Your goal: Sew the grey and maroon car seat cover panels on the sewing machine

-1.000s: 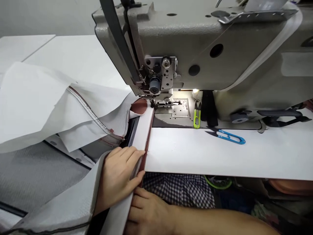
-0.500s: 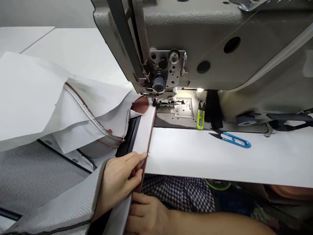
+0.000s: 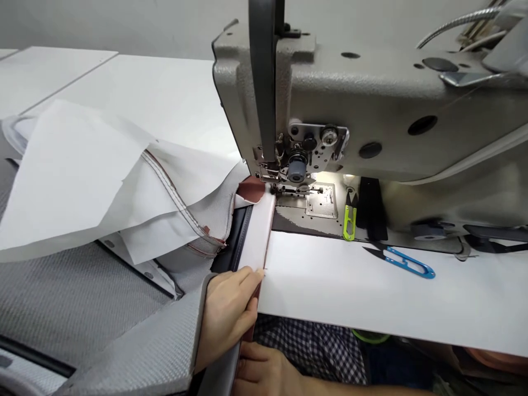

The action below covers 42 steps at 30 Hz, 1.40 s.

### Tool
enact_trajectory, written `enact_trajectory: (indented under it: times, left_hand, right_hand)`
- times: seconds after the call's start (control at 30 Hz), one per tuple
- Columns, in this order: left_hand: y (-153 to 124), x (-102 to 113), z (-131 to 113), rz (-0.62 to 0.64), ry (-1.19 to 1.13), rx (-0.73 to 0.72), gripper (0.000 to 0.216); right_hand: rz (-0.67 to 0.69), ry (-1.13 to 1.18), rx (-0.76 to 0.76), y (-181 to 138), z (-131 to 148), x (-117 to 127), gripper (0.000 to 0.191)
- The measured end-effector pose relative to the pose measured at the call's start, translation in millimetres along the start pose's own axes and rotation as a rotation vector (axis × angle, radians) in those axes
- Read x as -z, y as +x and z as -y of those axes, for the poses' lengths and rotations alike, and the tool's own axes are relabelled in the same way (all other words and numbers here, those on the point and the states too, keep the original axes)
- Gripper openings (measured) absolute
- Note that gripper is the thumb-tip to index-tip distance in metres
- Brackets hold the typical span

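My left hand (image 3: 229, 313) is closed on the near end of a white and dark-red strip (image 3: 258, 236), fingers on top and thumb along its edge. The strip runs straight up to the presser foot (image 3: 284, 187) of a grey sewing machine (image 3: 371, 110). My right hand (image 3: 266, 371) pinches the same strip from below the table edge. Grey mesh fabric (image 3: 82, 297) and white sheet material (image 3: 74, 170) lie piled to the left of the strip.
Blue thread snips (image 3: 406, 261) lie on the white table (image 3: 371, 291) to the right. Green thread snips (image 3: 349, 221) rest on the machine bed near the lamp. Checked cloth (image 3: 313, 352) shows below the table edge.
The view has shifted, so the machine and strip sit further right in the frame. My left hand's fingers have curled from lying flat on the strip to gripping its edge.
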State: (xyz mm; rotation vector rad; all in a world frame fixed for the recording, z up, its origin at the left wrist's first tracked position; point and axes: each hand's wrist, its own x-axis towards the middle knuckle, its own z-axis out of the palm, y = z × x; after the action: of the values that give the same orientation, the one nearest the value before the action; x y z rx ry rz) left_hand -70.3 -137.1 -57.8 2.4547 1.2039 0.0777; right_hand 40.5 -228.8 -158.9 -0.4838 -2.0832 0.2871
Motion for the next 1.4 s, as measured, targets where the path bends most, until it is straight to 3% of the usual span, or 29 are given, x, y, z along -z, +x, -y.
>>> enact_trajectory:
  times: [0.2,0.37,0.57,0.77,1.1,1.4]
  left_hand:
    - [17,3,1,-0.095,0.135,-0.079,0.031]
    - [33,8,-1,-0.107,0.22,-0.089,0.024]
    - [52,21,2,-0.158,0.393,-0.168,0.032]
    - [71,31,7,-0.19,0.401,-0.175,0.023]
    - [92,40,15,-0.179,0.477,-0.206,0.021]
    - [103,30,33,-0.231,0.547,-0.237,0.025]
  right_hand:
    - [-0.147,0.009,-0.032,14,-16,17,0.039]
    - [0.034,0.0,-0.009,30,-29,36,0.033]
    - [-0.012,0.034,-0.044,45,-46,63,0.033]
    - [0.255,0.071,-0.043,51,-60,83,0.027]
    - [0.424,0.076,-0.067,64,-83,100,0.022]
    - [0.41,0.067,-0.051,70,-105,100,0.022]
